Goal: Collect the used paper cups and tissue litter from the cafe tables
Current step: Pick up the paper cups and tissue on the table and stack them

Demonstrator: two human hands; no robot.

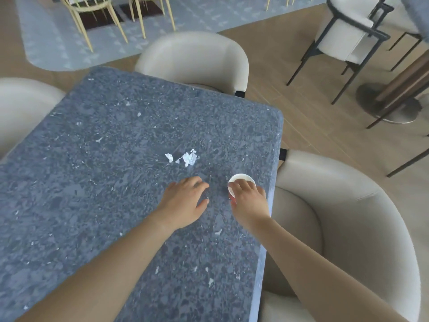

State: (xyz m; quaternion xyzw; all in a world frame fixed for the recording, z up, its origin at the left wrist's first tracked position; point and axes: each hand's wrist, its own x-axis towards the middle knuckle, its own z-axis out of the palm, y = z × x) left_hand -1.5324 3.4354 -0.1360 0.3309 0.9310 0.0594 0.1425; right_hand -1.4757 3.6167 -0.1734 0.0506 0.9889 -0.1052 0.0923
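A white paper cup [241, 178] with a red lower part stands near the right edge of the grey speckled table [92, 182]. My right hand [249, 203] wraps around the cup from the near side, fingers on its rim and wall. Crumpled white tissue scraps [189, 158] lie on the table a little beyond both hands. Just left of the cup, my left hand [185, 201] hovers flat over the tabletop with fingers spread and nothing in it.
Cream upholstered chairs stand around the table: one at the right [348, 217], one at the far side [197, 56], one at the left [21, 105]. A black-framed chair [343, 36] and a pedestal table base [390, 105] stand on the wooden floor at the upper right.
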